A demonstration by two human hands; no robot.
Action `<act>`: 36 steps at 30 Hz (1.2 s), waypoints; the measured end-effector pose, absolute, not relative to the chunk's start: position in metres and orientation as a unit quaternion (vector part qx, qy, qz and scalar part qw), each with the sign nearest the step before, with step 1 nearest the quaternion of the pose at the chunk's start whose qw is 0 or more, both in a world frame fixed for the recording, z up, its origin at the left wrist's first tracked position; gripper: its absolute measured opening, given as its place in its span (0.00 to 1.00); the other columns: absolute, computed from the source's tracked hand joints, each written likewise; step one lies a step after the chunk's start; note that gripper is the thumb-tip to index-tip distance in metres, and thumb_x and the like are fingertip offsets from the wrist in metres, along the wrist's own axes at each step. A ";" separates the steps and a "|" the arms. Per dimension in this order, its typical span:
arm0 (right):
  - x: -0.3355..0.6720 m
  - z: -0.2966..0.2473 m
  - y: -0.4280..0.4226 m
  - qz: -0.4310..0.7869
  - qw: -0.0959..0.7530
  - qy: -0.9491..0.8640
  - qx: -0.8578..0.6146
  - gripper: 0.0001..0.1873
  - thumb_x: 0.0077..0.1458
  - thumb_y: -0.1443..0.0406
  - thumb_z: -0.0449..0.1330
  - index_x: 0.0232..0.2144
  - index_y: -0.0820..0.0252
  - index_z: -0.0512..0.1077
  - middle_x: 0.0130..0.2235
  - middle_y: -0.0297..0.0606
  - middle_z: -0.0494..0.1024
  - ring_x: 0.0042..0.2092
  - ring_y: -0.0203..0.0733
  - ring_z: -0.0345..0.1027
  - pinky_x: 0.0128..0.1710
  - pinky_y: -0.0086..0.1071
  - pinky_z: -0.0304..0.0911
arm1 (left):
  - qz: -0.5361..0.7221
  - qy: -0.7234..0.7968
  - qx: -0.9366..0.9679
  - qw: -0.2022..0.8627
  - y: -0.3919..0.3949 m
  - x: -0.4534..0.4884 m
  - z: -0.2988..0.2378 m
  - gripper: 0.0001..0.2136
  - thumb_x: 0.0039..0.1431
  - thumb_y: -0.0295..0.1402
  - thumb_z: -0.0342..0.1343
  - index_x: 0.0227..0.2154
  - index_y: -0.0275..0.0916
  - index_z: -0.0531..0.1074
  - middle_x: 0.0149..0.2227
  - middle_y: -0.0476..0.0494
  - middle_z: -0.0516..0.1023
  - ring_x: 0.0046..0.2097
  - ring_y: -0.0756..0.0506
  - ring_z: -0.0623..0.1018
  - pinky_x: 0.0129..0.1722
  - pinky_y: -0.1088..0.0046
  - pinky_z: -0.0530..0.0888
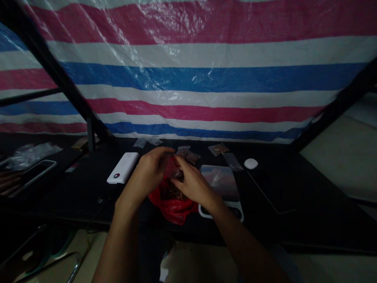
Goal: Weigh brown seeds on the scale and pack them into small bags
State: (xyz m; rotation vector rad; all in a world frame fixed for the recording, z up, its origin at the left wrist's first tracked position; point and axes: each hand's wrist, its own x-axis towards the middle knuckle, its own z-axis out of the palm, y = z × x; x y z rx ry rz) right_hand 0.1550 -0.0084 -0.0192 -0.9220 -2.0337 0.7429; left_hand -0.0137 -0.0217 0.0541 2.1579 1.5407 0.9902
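Observation:
My left hand (151,169) and my right hand (192,182) meet over a red plastic bag (173,206) lying on the dark table (294,204). Both hands pinch a small clear pouch (172,169) held just above the red bag; the bag holds dark brownish bits. The fingers of both hands are curled on the pouch. Two small filled pouches (188,154) lie just behind my hands.
A white power bank (123,168) lies left of my hands, a flat scale (222,184) to their right. A filled pouch (218,149), empty clear pouches (147,142) and a white round item (251,163) sit near the striped tarp (191,78). Another person's hand (7,184) shows far left.

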 end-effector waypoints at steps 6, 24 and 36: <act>0.160 -0.020 -0.005 0.288 0.408 -0.787 -0.362 0.37 0.56 0.71 0.63 0.66 0.55 0.59 0.62 0.47 0.71 0.61 0.49 0.68 0.62 0.46 0.64 | 0.364 0.537 0.744 0.159 -0.021 -0.011 0.057 0.16 0.65 0.35 0.52 0.53 0.38 0.74 0.53 0.39 0.80 0.53 0.40 0.80 0.57 0.60 0.75; 0.307 0.002 0.118 0.061 0.132 -0.854 -0.500 0.32 0.47 0.77 0.63 0.57 0.65 0.73 0.60 0.53 0.74 0.62 0.55 0.66 0.63 0.45 0.58 | 0.381 0.526 0.729 0.216 0.012 -0.002 0.028 0.21 0.66 0.46 0.49 0.50 0.37 0.75 0.52 0.37 0.81 0.54 0.38 0.79 0.58 0.58 0.72; 0.288 0.046 0.080 0.033 0.271 -0.835 -0.478 0.25 0.51 0.70 0.68 0.53 0.65 0.74 0.51 0.51 0.78 0.51 0.51 0.72 0.53 0.43 0.65 | 0.394 0.495 0.690 0.352 0.005 0.009 0.040 0.20 0.64 0.49 0.52 0.41 0.37 0.78 0.41 0.41 0.84 0.44 0.40 0.81 0.46 0.66 0.74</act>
